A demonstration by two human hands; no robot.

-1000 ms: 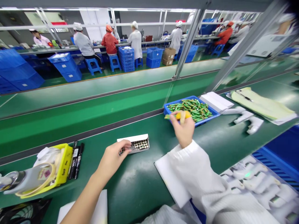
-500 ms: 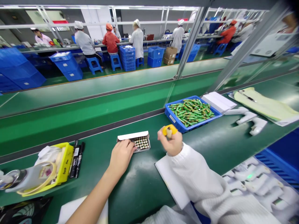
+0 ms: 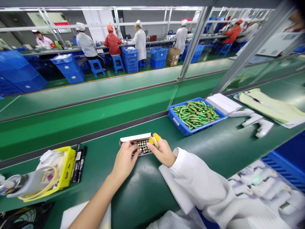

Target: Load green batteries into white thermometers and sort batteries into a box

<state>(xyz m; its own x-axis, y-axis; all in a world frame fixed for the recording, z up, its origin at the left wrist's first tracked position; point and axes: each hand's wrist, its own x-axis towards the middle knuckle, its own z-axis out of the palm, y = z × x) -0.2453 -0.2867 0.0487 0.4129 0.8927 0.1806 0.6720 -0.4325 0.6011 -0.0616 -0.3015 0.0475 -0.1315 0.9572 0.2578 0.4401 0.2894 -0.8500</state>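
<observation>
Both hands are meeting at a small open battery box (image 3: 139,143) that is lying on the green bench (image 3: 143,187), near the middle of the scene. The left hand (image 3: 124,160) is resting against the box's left near side, fingers curled loosely on its edge and on the battery ends showing inside. The right hand (image 3: 162,152) is touching the box's right end, fingers bunched together, with yellow finger cots (image 3: 154,138) on its fingertips; whether it is pinching a battery cannot be told. To the far right a blue tray (image 3: 181,126) is holding a heap of green batteries (image 3: 195,114), well apart from the box. White handheld devices (image 3: 256,122) are lying right of the tray. At the near left, a yellow bin (image 3: 68,167) is sitting beside black markers (image 3: 78,163). Far across the floor, other people are working at another line
</observation>
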